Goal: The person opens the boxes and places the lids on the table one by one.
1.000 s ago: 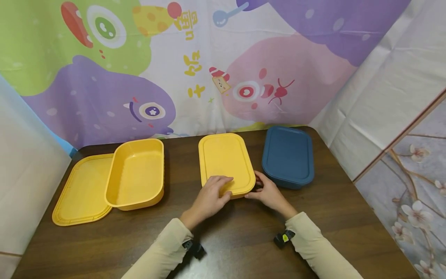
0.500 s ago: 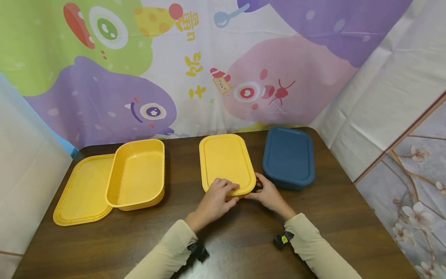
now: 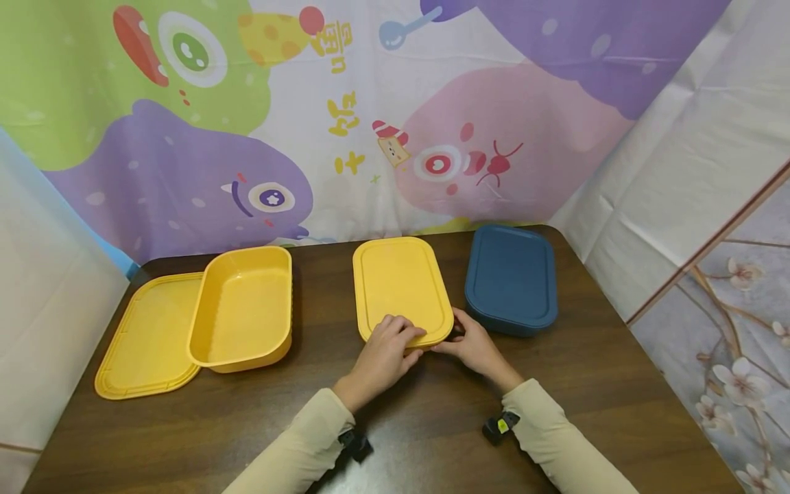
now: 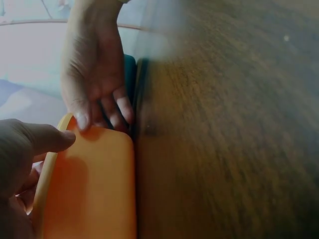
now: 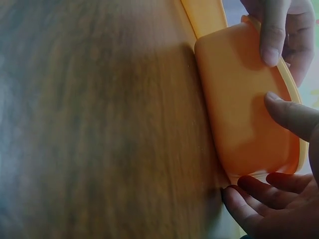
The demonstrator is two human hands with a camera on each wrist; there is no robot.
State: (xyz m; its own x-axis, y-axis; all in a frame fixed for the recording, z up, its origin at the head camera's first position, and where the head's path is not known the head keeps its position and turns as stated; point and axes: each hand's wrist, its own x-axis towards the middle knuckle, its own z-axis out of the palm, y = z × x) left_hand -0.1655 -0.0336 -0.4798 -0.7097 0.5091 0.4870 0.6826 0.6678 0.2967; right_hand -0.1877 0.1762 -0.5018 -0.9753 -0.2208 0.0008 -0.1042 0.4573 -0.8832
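Observation:
A yellow lidded food container (image 3: pixel 401 285) stands on the table, its lid lying over the top. My left hand (image 3: pixel 384 353) pinches the lid's near edge, fingers on top and thumb below. In the left wrist view that thumb (image 4: pixel 57 140) lies against the container's near wall (image 4: pixel 99 184), just under the rim. My right hand (image 3: pixel 478 348) holds the near right corner. The right wrist view shows its thumb (image 5: pixel 289 114) on the near wall and its fingers (image 5: pixel 264 191) round the side.
Right of the container stands a dark blue lidded container (image 3: pixel 511 278). To the left, an open yellow container (image 3: pixel 241 309) overlaps a loose yellow lid (image 3: pixel 145 343). The brown wooden table (image 3: pixel 432 446) backs onto a cartoon-printed curtain (image 3: pixel 364 137).
My left hand has shifted right along the near edge, its fingers settling on the lid and its thumb moving below the rim. The right hand and the container have stayed almost in place.

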